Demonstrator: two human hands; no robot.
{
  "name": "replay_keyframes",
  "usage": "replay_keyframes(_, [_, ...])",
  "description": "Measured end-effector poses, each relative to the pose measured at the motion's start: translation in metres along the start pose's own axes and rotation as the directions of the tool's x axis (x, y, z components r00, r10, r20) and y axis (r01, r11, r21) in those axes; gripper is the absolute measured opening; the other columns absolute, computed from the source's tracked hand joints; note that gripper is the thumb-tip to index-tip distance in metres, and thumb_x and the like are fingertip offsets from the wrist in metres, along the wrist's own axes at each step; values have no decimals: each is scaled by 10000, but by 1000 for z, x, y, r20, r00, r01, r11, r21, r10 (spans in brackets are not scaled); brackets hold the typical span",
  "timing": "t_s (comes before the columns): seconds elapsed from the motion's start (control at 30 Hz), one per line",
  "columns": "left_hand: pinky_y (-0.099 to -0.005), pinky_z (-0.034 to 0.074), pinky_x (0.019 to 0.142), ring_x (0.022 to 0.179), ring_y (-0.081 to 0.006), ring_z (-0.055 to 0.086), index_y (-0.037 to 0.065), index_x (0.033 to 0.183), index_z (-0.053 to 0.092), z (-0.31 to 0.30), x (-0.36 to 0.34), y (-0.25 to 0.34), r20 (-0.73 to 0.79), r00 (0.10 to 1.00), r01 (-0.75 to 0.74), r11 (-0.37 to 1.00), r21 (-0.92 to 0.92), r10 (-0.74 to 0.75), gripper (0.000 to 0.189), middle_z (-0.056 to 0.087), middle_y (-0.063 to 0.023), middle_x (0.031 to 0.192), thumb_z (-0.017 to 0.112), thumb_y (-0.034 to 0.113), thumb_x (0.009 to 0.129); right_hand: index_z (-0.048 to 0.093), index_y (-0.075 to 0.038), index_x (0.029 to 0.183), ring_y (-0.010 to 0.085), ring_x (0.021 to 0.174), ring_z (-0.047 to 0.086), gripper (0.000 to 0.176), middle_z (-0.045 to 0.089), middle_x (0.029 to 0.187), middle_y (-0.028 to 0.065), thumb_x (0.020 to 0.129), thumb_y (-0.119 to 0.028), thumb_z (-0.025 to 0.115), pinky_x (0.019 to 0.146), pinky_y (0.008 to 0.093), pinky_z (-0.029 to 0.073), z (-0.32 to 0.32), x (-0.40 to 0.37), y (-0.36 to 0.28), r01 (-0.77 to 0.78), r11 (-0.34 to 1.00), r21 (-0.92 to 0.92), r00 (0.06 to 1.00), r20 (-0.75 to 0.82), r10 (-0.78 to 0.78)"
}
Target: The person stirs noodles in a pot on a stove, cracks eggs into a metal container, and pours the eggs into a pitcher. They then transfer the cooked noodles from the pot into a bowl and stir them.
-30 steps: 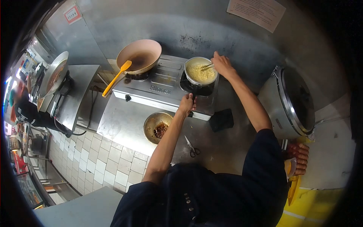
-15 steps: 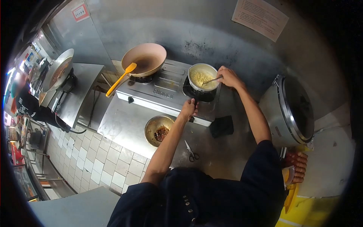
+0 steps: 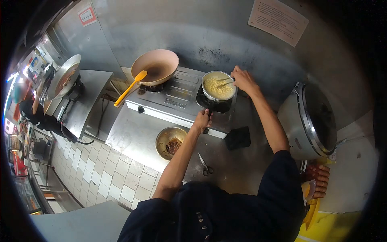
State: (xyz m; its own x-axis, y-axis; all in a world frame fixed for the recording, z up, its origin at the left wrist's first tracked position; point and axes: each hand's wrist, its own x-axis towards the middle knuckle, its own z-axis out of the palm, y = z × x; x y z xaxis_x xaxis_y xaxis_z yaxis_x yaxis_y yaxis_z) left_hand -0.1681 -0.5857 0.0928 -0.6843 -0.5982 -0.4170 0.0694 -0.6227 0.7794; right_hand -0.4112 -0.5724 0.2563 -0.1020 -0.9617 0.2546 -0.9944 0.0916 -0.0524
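Note:
My left hand (image 3: 202,120) is wrapped round the dark handle of a small saucepan (image 3: 204,91) on the stove's right burner. Pale yellow, crumbly-looking noodles (image 3: 217,86) lie in it. Above the pan's right rim, the fingers of my right hand (image 3: 245,80) are closed on the upper end of a metal fork (image 3: 228,82), whose head is down among the noodles. On the counter by my left forearm stands a metal bowl (image 3: 162,142) with dark reddish-brown contents, partly hidden by that arm.
A wide pan (image 3: 172,60) with an orange spatula (image 3: 130,89) sits on the left burner. Scissors (image 3: 206,166) and a black cloth or pad (image 3: 238,138) lie on the counter. A large lidded cooker (image 3: 296,131) and eggs (image 3: 321,177) are at right. A co-worker (image 3: 38,117) stands far left.
The fork has shifted in the noodles and now lies flatter, with my right hand slightly higher. My left hand keeps its grip. The co-worker's arm has come up near the far-left wok.

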Motion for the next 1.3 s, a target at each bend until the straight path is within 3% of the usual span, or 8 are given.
replay_keyframes(0.17, [-250, 322, 410, 485, -95, 361, 35, 1023, 507, 0, 1, -3, 5, 1000, 4, 1000, 6, -4, 326, 453, -7, 708, 397, 338, 1064, 663, -48, 1061, 362, 1041, 606, 345, 574, 1122, 153, 754, -149, 784, 884, 456, 486, 64, 4, 5, -118, 992, 33, 977, 183, 110])
replay_keyframes(0.3, [-249, 321, 409, 483, -94, 362, 31, 1017, 499, 2, 0, 3, 7, 1000, 14, 1000, -14, -14, 328, 454, -7, 707, 399, 340, 1064, 718, -86, 963, 324, 1049, 597, 250, 603, 1086, 131, 745, -181, 798, 884, 412, 483, 44, -1, 11, -80, 993, 91, 960, 276, 52])
replay_keyframes(0.57, [-250, 324, 408, 490, -95, 365, 29, 1010, 493, 6, -6, 5, -1, 1000, 6, 999, -35, -6, 329, 458, -12, 714, 392, 338, 1066, 722, -86, 930, 292, 1029, 612, 175, 619, 1088, 89, 777, -152, 774, 864, 390, 482, -46, -4, 19, -71, 985, 156, 993, 101, 56])
replay_keyframes(0.7, [-246, 326, 409, 493, -96, 362, 27, 1016, 493, 5, -6, 5, 2, 1000, 8, 999, -50, -7, 326, 460, -13, 718, 385, 330, 1069, 712, -74, 970, 305, 1004, 627, 179, 615, 1123, 87, 812, -152, 745, 850, 416, 488, -32, -10, 13, -49, 987, 153, 995, -84, 62])
replay_keyframes(0.83, [-246, 327, 409, 493, -96, 358, 30, 1024, 495, 3, -3, 4, 17, 1000, 7, 999, -37, -7, 324, 459, -11, 717, 386, 332, 1068, 692, -26, 991, 329, 965, 650, 197, 583, 1190, 106, 810, -88, 737, 858, 452, 505, -21, -16, -5, -43, 998, -48, 999, 1, 43])
replay_keyframes(0.97, [-261, 356, 384, 460, -106, 397, 33, 974, 496, 1, -2, 2, 10, 1000, -3, 999, -52, 3, 314, 460, -11, 678, 399, 318, 1066, 689, -18, 996, 343, 1000, 644, 223, 561, 1219, 144, 790, -73, 754, 874, 469, 511, -38, -13, -6, -61, 998, -35, 997, -39, 60])
replay_keyframes(1.17, [-259, 361, 388, 463, -103, 404, 35, 982, 496, 4, -4, 4, 0, 1000, 9, 999, -42, -9, 312, 466, -12, 678, 400, 319, 1065, 686, -35, 1042, 350, 1107, 591, 319, 553, 1218, 185, 755, -127, 792, 927, 434, 484, -4, -14, 1, -141, 986, -88, 950, 267, 159])
replay_keyframes(1.3, [-262, 364, 395, 467, -105, 404, 34, 986, 495, 5, -6, 4, -11, 1000, 1, 999, -46, -2, 309, 469, -13, 679, 404, 319, 1064, 721, -34, 941, 335, 1059, 603, 227, 643, 1046, 174, 753, -146, 779, 895, 392, 481, 49, -27, 17, -144, 977, 155, 976, 187, 114])
